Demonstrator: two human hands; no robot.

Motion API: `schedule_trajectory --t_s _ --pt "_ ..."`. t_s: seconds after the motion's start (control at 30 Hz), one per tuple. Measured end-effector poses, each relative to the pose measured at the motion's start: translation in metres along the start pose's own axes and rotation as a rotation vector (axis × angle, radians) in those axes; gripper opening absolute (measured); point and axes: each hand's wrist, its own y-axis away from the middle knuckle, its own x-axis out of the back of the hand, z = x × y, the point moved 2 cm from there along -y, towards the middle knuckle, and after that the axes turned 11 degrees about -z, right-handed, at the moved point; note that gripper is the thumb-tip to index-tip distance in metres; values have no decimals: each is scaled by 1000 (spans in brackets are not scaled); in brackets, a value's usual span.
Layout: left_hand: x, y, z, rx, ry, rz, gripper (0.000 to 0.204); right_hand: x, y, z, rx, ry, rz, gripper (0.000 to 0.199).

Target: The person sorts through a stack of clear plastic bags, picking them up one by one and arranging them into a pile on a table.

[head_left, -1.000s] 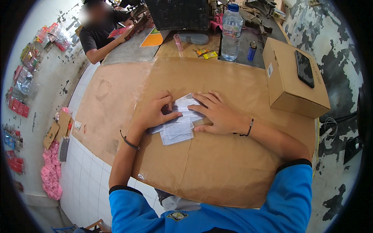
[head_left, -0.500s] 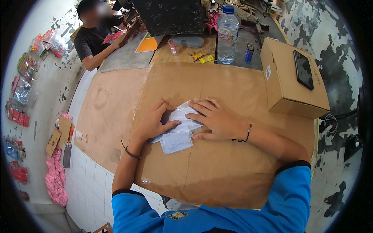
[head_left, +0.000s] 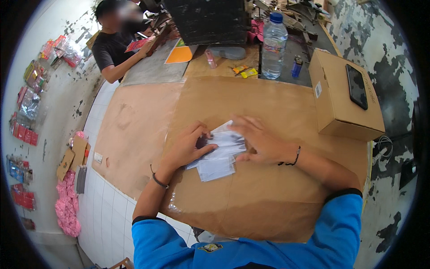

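A loose pile of flat, whitish packets (head_left: 216, 170), shiny like clear plastic sleeves with paper inside, lies on the brown-paper-covered table (head_left: 268, 193) in front of me. My left hand (head_left: 189, 145) rests at the pile's left side, thumb over the packets and fingers bent, thumb and fingers apart. At the right edge is my right hand (head_left: 262, 141), slightly blurred, its fingers spread and its palm a little off the packets. Neither hand grips anything that I can see. My fingers hide parts of the upper packets.
A cardboard box (head_left: 333, 114) with a black phone (head_left: 356, 86) on top stands at the right. Farther back are a water bottle (head_left: 273, 49), a blue lighter (head_left: 297, 66), yellow wrappers (head_left: 249, 73) and a black box (head_left: 206, 22). Another person (head_left: 112, 51) sits at the far left.
My right hand has lifted slightly off the packets, which show more at their right side. The whole scene has shifted a little rightward in the view.
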Motion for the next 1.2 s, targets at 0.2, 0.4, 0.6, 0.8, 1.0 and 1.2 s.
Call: schedule_trajectory --t_s 0.2,0.4,0.6,0.8,1.0,1.2 --pt "1 -1 2 -162 -189 10 23 4 -6 6 -101 -164 35 84" --pt "-1 -2 0 -207 -148 11 17 4 -10 2 -133 -187 73 77" --pt "-6 -1 -10 -190 -49 -38 15 1 -14 3 -124 -185 113 72" --pt "-8 0 -16 -278 -6 -2 13 1 -15 5 -29 -48 36 57" --pt "-2 4 -6 -187 46 -72 13 1 -18 4 -38 64 -33 50" --pt "-6 2 -19 -284 -29 -53 15 -1 -20 8 -12 45 27 49"
